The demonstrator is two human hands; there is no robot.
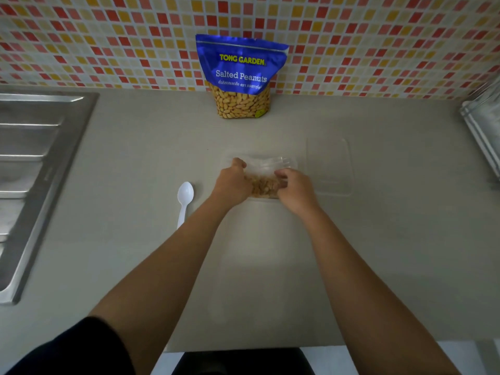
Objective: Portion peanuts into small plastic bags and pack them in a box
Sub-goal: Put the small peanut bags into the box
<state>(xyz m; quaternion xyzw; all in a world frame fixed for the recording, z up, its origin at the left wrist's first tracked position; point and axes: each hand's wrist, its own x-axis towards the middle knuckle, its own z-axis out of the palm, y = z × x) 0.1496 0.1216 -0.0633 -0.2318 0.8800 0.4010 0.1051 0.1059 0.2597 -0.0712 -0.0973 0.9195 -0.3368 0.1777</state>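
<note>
A clear plastic box (290, 161) sits in the middle of the grey counter, with small clear bags of peanuts (263, 185) inside it. My left hand (233, 180) grips the bag's left side with curled fingers. My right hand (293, 188) pinches the bag's right side near the top. The clear lid (330, 166) lies flat just right of the box. A blue Tong Garden salted peanuts pouch (242, 77) stands upright against the tiled wall behind the box. A white plastic spoon (184, 198) lies left of my left hand.
A steel sink and drainboard (35, 163) fill the counter's left side. A glass object (484, 125) stands at the right edge. The mosaic tiled wall (108, 36) bounds the back. The counter's front edge (243, 345) runs near my body.
</note>
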